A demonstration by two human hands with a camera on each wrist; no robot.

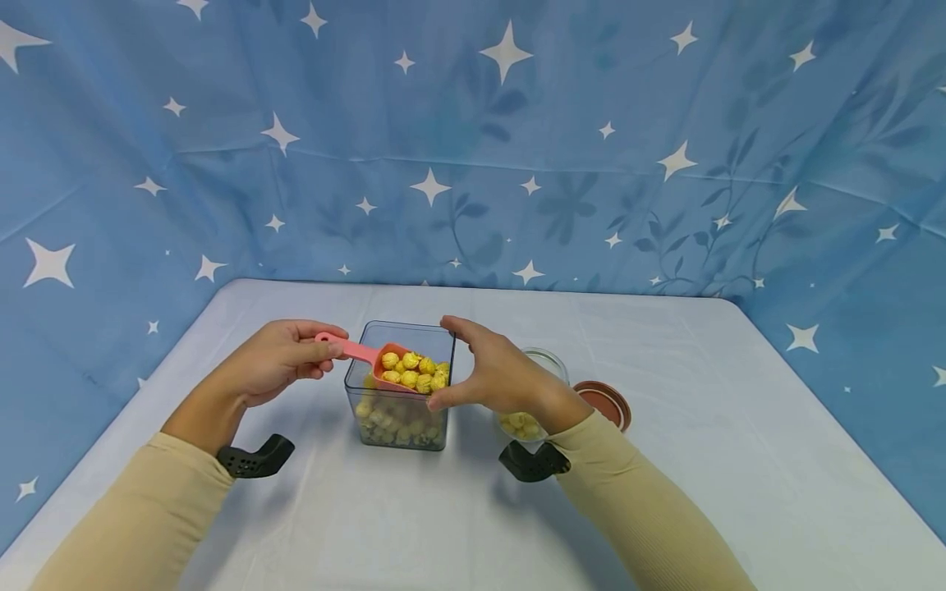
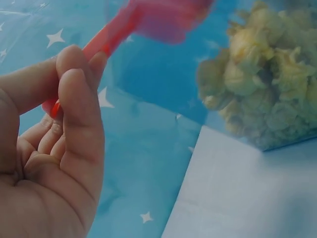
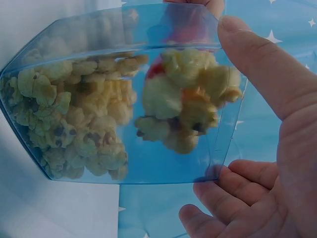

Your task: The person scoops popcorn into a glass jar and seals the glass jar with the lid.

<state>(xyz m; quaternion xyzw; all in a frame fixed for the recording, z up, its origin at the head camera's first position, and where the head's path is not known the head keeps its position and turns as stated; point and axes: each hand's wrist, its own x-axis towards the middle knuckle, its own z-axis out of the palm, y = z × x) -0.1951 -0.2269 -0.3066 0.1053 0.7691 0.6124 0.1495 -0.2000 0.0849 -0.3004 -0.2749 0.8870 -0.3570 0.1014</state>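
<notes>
My left hand [image 1: 284,361] pinches the end of a pink scoop [image 1: 355,348] between thumb and fingers. Yellow popcorn [image 1: 410,371] heaps in the scoop's bowl, which is inside the upper part of a clear, bluish square container [image 1: 402,328]. More popcorn [image 2: 270,74] fills the container's lower part. On the container's right side, my right hand [image 1: 498,369] grips the rim, thumb at the front corner and fingers at the back. Through the wall, the right wrist view shows the scooped popcorn [image 3: 183,99] raised apart from the rest.
Behind my right forearm stands a round clear jar [image 1: 548,359] with pale pieces in it, partly hidden. A brown round lid [image 1: 608,402] lies to its right. The table has a white cloth [image 1: 369,525], and a blue star-patterned curtain [image 1: 473,123] hangs behind.
</notes>
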